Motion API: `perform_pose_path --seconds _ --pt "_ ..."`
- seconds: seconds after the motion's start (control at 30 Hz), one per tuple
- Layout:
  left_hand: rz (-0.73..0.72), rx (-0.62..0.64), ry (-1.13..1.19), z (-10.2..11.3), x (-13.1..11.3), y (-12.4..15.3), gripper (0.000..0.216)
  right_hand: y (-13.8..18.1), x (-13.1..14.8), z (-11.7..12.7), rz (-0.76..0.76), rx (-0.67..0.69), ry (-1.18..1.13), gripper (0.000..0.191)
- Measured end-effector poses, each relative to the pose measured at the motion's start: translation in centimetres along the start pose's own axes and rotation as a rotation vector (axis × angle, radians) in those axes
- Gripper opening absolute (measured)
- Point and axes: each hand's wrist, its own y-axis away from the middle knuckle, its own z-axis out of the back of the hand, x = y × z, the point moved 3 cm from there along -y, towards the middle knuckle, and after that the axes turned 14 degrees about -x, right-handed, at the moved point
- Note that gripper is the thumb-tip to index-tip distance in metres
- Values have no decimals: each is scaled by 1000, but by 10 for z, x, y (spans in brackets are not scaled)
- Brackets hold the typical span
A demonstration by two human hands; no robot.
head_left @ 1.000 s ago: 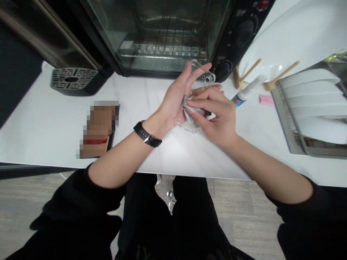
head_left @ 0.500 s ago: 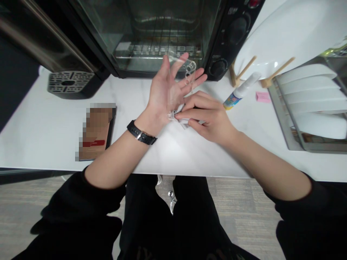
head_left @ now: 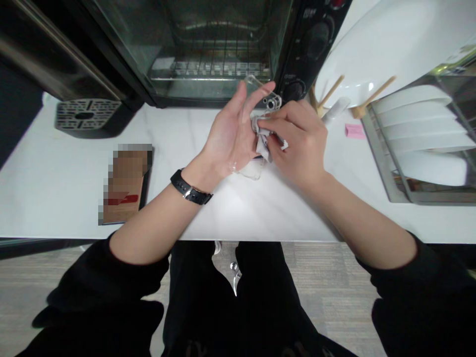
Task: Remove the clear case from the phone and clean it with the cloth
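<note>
Both hands up: left hand [head_left: 230, 141] cradles clear case [head_left: 256, 130], right hand [head_left: 297, 144] fingers pinch cloth [head_left: 262, 136] now higher.

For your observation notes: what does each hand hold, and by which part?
Left hand cradles a clear plastic phone case flat on its palm; right hand pinches a crumpled white cloth by its bunched middle.

toaster oven [head_left: 219, 49] at back | white plates [head_left: 420, 134] in rack [head_left: 383, 163] right | pink note [head_left: 354, 130] | blurred box [head_left: 124, 183] left
</note>
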Motion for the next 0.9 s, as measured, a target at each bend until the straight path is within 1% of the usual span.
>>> perform_pose_path --seconds 0.1,0.23,0.27,0.33,0.4,0.5,0.57,0.7,0.8,0.9 --pt "4 57 -28 2 8 -4 54 -4 -5 5 -63 -10 120 28" --pt "82 124 -72 2 20 -8 54 -9 -4 12 -102 -53 113 26" --pt "103 128 -69 2 22 -8 53 -10 -3 13 -108 -61 100 25" --pt "114 89 -45 1 25 -8 51 -11 0 14 -113 -61 73 22" --pt "96 46 -1 -1 24 -7 51 -12 4 13 -122 -36 33 20" --pt "62 45 60 -3 21 -7 52 -11 11 10 -116 6 -53 18" --pt "37 40 66 -2 18 -6 58 -9 17 8 -81 2 -147 17" --pt "5 63 -16 3 12 -4 70 -4 25 4 1 7 -317 14" --pt "-10 99 -24 7 7 -4 71 -1 31 2 48 42 -454 16" --pt "-38 77 -11 10 2 -7 71 0 37 1 100 80 -526 17"
